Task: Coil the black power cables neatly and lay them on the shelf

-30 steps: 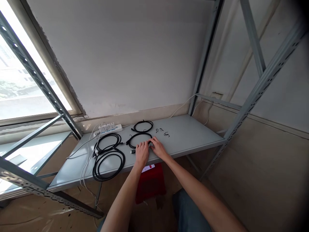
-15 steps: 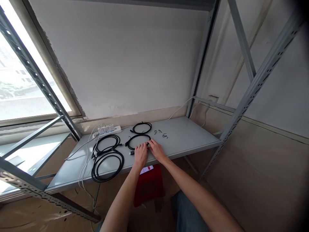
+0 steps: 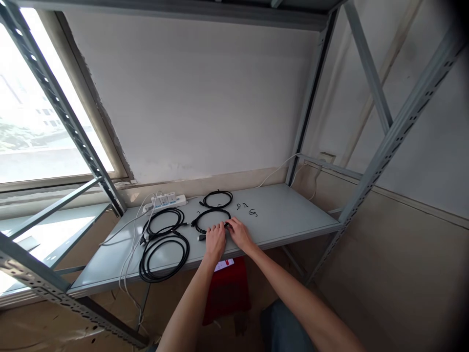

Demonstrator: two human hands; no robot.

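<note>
A coiled black cable [image 3: 211,211] lies on the grey shelf board [image 3: 280,215], its near right side under my fingers. My left hand [image 3: 216,240] is closed over the front of this coil, and a plug end [image 3: 201,237] sticks out on the left of it. Beside it, my right hand [image 3: 239,233] pinches the same cable at the coil's right edge. The fingertips of both hands nearly meet, and what lies between them is partly hidden. Just behind is another black cable coil [image 3: 218,192]. Several short black ties [image 3: 252,212] lie to the right.
Two larger black cable coils [image 3: 164,256] rest to the left. Behind them stands a white power strip [image 3: 170,200] with plugs in it, and white cords [image 3: 126,261] hang over the front edge. Metal rack posts [image 3: 406,124] frame both sides. A red stool [image 3: 227,293] is below.
The view has tilted slightly, so the shelf appears lower. Both hands stay on the same coil, with the right fingers shifted a little at its edge.
</note>
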